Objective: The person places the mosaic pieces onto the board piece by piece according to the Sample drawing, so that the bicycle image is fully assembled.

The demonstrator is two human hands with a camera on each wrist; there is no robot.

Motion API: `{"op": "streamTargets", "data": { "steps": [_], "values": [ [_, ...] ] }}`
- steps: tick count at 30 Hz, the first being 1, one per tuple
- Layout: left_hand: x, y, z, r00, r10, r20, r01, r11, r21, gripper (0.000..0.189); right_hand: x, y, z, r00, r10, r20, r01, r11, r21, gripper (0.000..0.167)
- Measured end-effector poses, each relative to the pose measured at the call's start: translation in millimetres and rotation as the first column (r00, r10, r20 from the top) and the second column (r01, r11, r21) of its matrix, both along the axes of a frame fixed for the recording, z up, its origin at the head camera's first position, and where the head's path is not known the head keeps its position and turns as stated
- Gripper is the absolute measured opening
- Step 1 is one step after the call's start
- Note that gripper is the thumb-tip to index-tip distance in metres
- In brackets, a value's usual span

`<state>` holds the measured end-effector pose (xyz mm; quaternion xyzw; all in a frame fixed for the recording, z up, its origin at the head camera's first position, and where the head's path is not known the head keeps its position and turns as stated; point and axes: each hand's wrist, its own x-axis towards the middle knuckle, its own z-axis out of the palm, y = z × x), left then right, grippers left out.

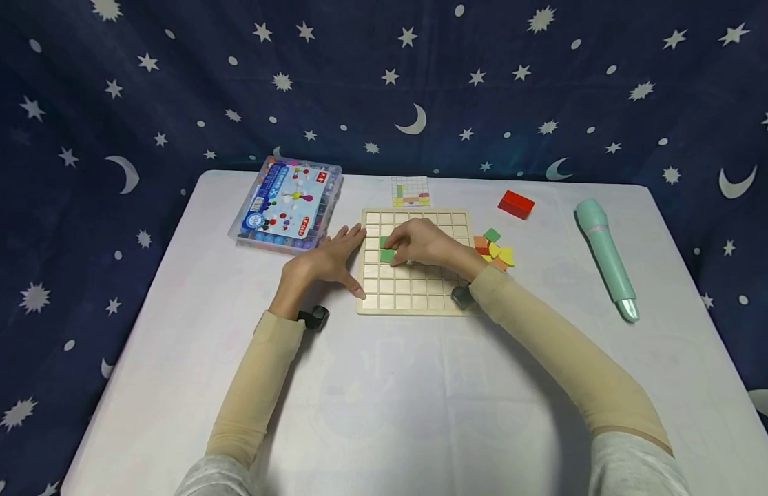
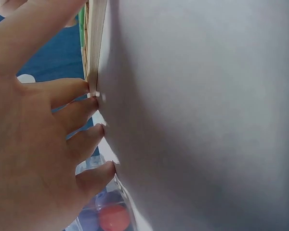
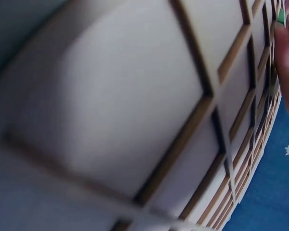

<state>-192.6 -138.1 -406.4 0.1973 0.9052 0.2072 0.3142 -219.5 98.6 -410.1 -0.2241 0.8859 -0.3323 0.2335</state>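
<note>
A wooden grid board (image 1: pixel 414 303) lies flat on the table, and two green square tiles (image 1: pixel 387 255) sit in its left part. Above it, my right hand (image 1: pixel 423 242) pinches one green tile (image 3: pixel 281 17) between thumb and fingertips; the fingers partly cover the tiles. My left hand (image 1: pixel 330 260) is spread with straight fingers along the board's left edge. In the left wrist view, the fingertips of that hand (image 2: pixel 33 139) touch the table and the board's side (image 2: pixel 97 48).
Beyond the board lies a gridded pattern card (image 1: pixel 411 191). Loose coloured pieces (image 1: pixel 506 257) are heaped right of it, near a red block (image 1: pixel 516 204). A clear bead box (image 1: pixel 288 203) stands back left. At right lies a mint-green microphone-shaped object (image 1: pixel 607 258). A starry cloth (image 1: pixel 334 89) hangs behind.
</note>
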Motion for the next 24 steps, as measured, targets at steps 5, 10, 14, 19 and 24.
{"op": "streamTargets", "data": {
  "steps": [5, 10, 14, 19, 24],
  "values": [
    [0.5, 1.8, 1.1, 1.0, 0.004, 0.004, -0.004, 1.0, 0.002, 0.133, 1.3, 13, 1.3, 0.999, -0.022, 0.025, 0.023, 0.997, -0.068, 0.029],
    [1.0, 2.5, 3.2, 1.0, 0.009, 0.009, -0.009, 1.0, 0.0, 0.133, 1.5, 19, 0.0, 0.997, -0.008, 0.077, 0.018, 0.991, -0.134, 0.025],
    [1.7, 1.7, 3.8, 1.0, 0.005, 0.005, -0.005, 1.0, 0.008, 0.132, 1.8, 18, -0.9, 0.996, 0.019, 0.09, -0.005, 0.988, -0.152, 0.024],
    [2.9, 2.4, 4.8, 1.0, 0.005, 0.007, -0.006, 1.0, 0.017, 0.133, 2.5, 22, -1.5, 0.996, 0.017, 0.09, -0.003, 0.989, -0.145, 0.023],
    [3.7, 2.5, 4.6, 1.0, 0.013, -0.001, -0.013, 1.0, 0.014, 0.133, 3.7, 35, 1.2, 0.994, -0.033, 0.101, 0.047, 0.988, -0.144, 0.024]
  ]
}}
